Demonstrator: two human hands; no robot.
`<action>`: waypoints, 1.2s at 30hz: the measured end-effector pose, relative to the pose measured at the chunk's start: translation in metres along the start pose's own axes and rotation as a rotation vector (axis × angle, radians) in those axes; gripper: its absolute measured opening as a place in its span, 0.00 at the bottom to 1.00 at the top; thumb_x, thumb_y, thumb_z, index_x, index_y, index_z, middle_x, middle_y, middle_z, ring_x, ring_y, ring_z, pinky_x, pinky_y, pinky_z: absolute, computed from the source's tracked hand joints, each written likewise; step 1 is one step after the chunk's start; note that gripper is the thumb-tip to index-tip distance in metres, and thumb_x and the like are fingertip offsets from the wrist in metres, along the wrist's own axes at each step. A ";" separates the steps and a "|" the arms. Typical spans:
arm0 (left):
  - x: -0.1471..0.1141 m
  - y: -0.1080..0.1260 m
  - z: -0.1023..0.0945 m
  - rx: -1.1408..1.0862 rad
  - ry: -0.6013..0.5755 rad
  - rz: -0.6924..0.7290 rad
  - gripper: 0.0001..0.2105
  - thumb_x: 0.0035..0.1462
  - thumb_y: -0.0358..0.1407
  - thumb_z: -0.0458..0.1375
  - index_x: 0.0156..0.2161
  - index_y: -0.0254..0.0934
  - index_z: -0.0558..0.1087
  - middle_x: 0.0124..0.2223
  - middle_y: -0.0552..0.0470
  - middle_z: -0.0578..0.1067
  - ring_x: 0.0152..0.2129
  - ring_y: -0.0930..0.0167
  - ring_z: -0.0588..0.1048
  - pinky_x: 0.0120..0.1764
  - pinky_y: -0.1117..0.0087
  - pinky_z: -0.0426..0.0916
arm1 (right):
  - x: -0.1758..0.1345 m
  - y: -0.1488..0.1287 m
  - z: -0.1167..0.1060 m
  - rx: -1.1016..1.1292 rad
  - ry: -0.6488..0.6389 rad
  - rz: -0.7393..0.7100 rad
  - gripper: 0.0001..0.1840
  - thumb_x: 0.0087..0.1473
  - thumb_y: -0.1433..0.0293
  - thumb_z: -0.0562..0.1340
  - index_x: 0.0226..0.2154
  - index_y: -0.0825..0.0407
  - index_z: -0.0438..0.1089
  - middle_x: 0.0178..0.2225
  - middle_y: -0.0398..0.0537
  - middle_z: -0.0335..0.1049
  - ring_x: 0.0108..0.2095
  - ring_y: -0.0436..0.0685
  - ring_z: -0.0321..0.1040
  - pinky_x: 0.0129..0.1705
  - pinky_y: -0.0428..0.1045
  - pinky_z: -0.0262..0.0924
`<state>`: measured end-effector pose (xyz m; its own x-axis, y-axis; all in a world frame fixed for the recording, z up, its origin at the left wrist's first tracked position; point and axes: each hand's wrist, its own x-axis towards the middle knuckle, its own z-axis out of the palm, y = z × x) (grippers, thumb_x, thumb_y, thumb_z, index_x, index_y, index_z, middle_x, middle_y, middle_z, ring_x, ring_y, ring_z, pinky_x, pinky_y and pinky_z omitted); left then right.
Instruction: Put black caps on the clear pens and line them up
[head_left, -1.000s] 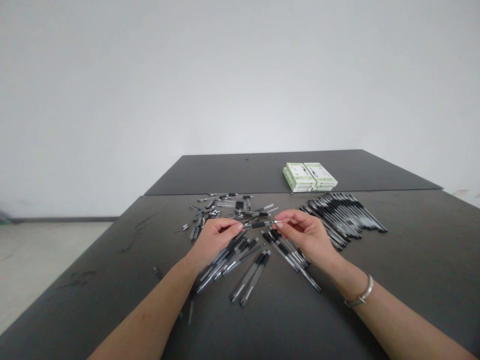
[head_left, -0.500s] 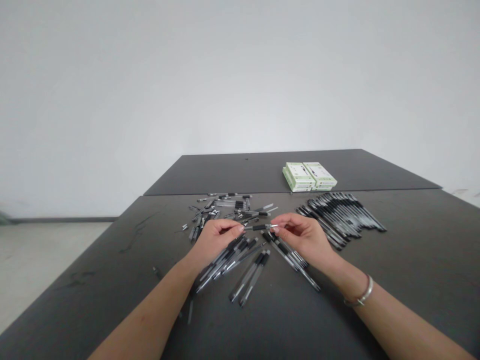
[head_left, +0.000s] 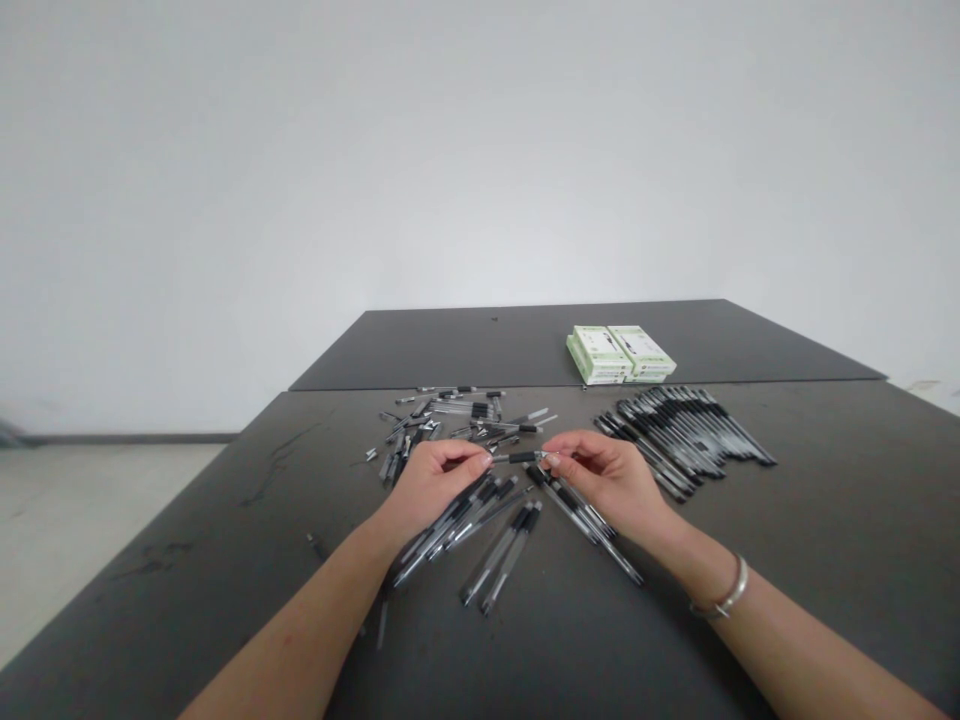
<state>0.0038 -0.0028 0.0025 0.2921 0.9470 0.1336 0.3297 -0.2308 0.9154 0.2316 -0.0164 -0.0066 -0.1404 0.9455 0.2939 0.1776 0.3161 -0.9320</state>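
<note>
**A:** so where's this at? Both hands are pinched on one pen (head_left: 517,457), left hand (head_left: 431,480) clamped on the barrel end, right hand (head_left: 607,475) gripping the tip end, held just above the table (head_left: 825,520) between them.

**B:** I'd say about halfway. Off to the right of the grip there's a tidy row of finished pens (head_left: 686,425) lying side by side. Right under the hands is a bunch of loose pens (head_left: 487,520), and just past the fingers a scatter of small parts (head_left: 450,415), so plenty is left.

**A:** room to move?

**B:** Lots. Bare tabletop toward the body and far right. Green boxes (head_left: 620,353) sit well behind the row, past the seam. The left table edge is well apart from the grip.
</note>
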 end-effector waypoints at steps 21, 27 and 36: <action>0.000 0.007 0.002 -0.008 -0.035 0.018 0.11 0.53 0.39 0.58 0.30 0.32 0.78 0.30 0.49 0.78 0.28 0.69 0.73 0.33 0.72 0.65 | -0.003 -0.003 -0.003 -0.342 -0.085 -0.059 0.22 0.61 0.60 0.53 0.21 0.53 0.67 0.19 0.42 0.65 0.22 0.49 0.60 0.26 0.45 0.54; 0.001 0.003 0.000 0.011 -0.021 0.021 0.12 0.54 0.40 0.58 0.31 0.33 0.79 0.29 0.49 0.78 0.27 0.69 0.73 0.32 0.72 0.65 | -0.004 -0.002 -0.005 -0.183 -0.156 -0.031 0.14 0.61 0.60 0.55 0.36 0.52 0.69 0.28 0.45 0.71 0.28 0.52 0.66 0.31 0.46 0.59; 0.002 0.002 -0.001 0.025 -0.014 0.037 0.12 0.54 0.41 0.58 0.31 0.34 0.79 0.30 0.49 0.79 0.28 0.69 0.74 0.34 0.71 0.66 | -0.003 0.004 -0.002 -0.218 -0.092 -0.074 0.10 0.57 0.63 0.59 0.35 0.52 0.70 0.27 0.45 0.70 0.28 0.52 0.64 0.30 0.46 0.58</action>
<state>0.0041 -0.0016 0.0047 0.3169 0.9347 0.1613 0.3406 -0.2708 0.9004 0.2347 -0.0178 -0.0105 -0.2472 0.9112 0.3294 0.3685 0.4029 -0.8378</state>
